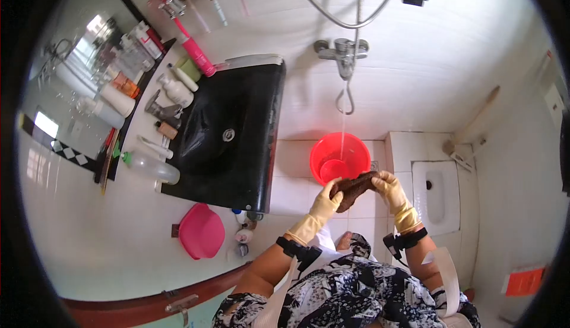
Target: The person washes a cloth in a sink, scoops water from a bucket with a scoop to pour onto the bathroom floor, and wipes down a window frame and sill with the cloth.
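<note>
Brown cloth [352,194]: was held up between the two hands, just beyond the person's knees and near the red bucket; it was dark and bunched, perhaps a small garment, though its shape was hard to make out.
Left hand [326,203]: wore a pale yellow rubber glove and pinched the cloth's left end between thumb and fingers.
Right hand [389,190]: wore a matching glove and gripped the upper right end, fingers closed over its edge.
Red bucket [363,154]: stood on the tiled floor [292,172] below the wall, with a smaller red dipper [333,169] inside.
Mixer tap [345,54]: was fixed to the wall above the bucket, and a thin stream of water [342,131] fell from it into the bucket.
Black washbasin [208,105]: was to the left, with bottles and tubes along the ledge [134,131] beside it.
Pink basin [202,232]: leaned against the wall near the washbasin's closer end.
Squat toilet [436,206]: was set into the raised tiling on the right.
</note>
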The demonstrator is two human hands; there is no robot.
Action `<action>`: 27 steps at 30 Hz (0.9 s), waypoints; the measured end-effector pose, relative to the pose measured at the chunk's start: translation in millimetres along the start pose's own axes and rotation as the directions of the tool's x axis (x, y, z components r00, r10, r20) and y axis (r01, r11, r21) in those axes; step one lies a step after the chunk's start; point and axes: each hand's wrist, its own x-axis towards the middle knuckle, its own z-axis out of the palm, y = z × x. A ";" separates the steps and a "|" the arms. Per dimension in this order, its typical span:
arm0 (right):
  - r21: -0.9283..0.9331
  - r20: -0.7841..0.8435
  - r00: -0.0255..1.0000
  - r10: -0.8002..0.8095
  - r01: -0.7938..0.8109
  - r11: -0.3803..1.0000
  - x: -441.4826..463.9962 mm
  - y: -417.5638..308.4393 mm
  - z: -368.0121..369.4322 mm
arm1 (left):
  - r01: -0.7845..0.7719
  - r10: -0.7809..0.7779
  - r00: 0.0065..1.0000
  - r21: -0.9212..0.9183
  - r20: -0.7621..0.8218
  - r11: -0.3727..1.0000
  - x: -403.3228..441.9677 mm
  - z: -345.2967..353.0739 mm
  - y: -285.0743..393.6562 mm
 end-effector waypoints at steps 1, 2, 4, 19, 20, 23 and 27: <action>0.089 0.061 0.998 -0.018 0.013 0.996 18.3 -28.0 7.2 | 0.016 -0.018 0.999 -0.061 -0.032 0.998 18.5 -7.9 17.8; 0.182 0.117 0.992 -0.043 0.021 0.983 32.0 -45.1 14.3 | 0.026 -0.034 0.998 -0.120 -0.061 0.992 30.1 -16.4 29.9; 0.197 0.171 0.985 -0.027 -0.007 0.980 55.4 -65.4 24.7 | -0.023 -0.008 0.983 -0.161 -0.185 0.987 43.5 -34.0 54.1; 0.084 0.211 0.969 0.128 -0.149 0.985 190.5 -145.4 97.5 | 0.405 0.456 0.670 0.803 -0.586 0.437 145.5 -374.0 205.2; -0.051 0.150 0.985 0.090 -0.084 0.995 196.1 -136.1 86.4 | 0.354 0.428 0.742 0.843 -0.517 0.404 148.0 -386.7 200.5; -0.200 0.109 0.990 -0.089 0.110 0.974 185.6 -120.0 46.2 | 0.092 0.441 0.860 0.927 -0.259 0.365 198.3 -391.8 183.8; -0.024 -0.227 0.969 -0.094 0.091 0.996 154.0 -95.9 -15.7 | -0.253 0.535 0.844 0.852 -0.037 0.458 259.8 -276.9 175.3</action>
